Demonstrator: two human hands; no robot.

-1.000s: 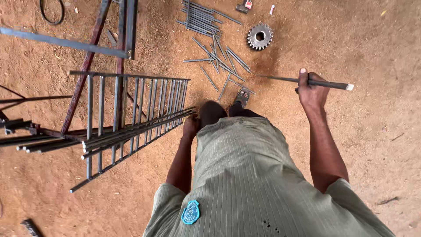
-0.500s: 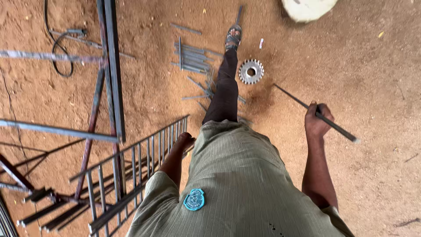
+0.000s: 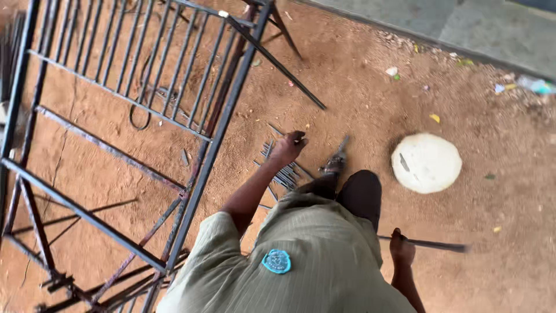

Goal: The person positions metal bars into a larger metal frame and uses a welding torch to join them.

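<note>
— While walking over the dirt, what is each hand doing?
— I judge it a carrying step: the right hand (image 3: 401, 250) is closed around a thin metal rod (image 3: 431, 244) held low at the side. The left hand (image 3: 288, 146) swings loosely curled, empty, above loose rods (image 3: 281, 168) on the ground beside the barred frame (image 3: 191, 127).
— Next?
— A steady grip. The rod's tip is blurred.
</note>
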